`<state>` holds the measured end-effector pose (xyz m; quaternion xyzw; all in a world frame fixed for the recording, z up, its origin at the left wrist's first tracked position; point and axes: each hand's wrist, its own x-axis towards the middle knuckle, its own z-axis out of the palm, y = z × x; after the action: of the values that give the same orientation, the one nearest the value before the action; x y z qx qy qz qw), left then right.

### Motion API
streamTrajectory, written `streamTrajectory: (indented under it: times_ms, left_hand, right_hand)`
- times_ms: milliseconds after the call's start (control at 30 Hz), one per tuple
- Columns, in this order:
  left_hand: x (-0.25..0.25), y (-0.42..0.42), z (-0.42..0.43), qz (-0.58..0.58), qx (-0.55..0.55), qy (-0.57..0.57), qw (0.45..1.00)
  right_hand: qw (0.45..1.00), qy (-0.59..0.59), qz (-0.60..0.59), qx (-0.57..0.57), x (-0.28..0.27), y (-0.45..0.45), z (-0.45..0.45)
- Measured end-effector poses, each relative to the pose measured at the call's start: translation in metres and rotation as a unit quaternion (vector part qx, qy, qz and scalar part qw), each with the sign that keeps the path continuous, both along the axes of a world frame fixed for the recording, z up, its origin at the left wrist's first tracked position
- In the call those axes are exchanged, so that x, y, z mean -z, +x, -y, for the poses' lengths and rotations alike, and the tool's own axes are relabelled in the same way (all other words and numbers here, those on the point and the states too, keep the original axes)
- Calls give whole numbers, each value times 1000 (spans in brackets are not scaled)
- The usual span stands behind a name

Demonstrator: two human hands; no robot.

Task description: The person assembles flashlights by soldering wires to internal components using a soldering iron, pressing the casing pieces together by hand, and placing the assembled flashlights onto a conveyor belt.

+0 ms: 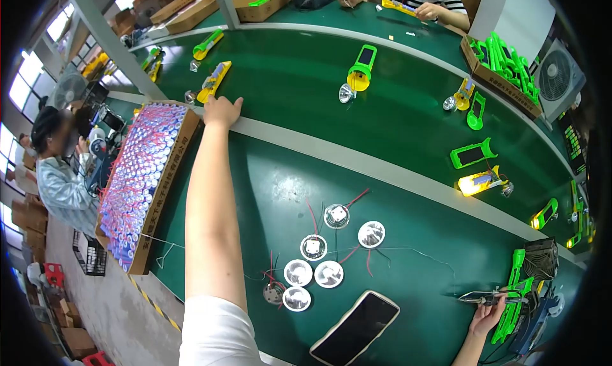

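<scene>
My left hand (221,112) reaches over the belt's near rail, thumb spread away from the fingers. Its fingertips are at the lower end of a yellow flashlight housing (214,80), whose silver reflector (190,97) hangs beside it; whether they touch is unclear. At the lower right, my right hand (488,315) is closed on a slim dark metal tool with a pointed end (478,296), its exact kind unclear. Green plastic housings (514,296) lie right behind that hand. Several round reflectors (329,274) with red and black wires lie on the green table between my arms.
A carton of wired battery cells (143,168) stands left of my arm. A smartphone (355,328) lies near the front edge. The green belt (287,79) carries flashlight parts, one lit (479,182). Across it, a person in stripes (424,0) works near a box of green housings (503,70).
</scene>
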<state>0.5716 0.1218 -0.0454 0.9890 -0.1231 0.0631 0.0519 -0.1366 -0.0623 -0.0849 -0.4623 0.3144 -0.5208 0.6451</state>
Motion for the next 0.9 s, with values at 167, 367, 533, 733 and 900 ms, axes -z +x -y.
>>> streamTrajectory:
  times_ms: [167, 367, 533, 733, 900]
  left_hand:
    - [8, 13, -9, 49, 18, -76, 996]
    - [8, 24, -6, 3, -11, -41, 999]
    - [27, 45, -13, 96, 59, -158, 981]
    - [9, -2, 1, 172, -31, -185, 967]
    - [-4, -13, 9, 150, -23, -56, 987]
  right_hand:
    - [1000, 4, -5, 28, -6, 8, -5]
    - [998, 8, -25, 60, -8, 11, -8]
    - [998, -5, -32, 50, -4, 9, -7]
    - [999, -10, -35, 35, -7, 14, -9]
    - [999, -21, -39, 26, -5, 14, -9]
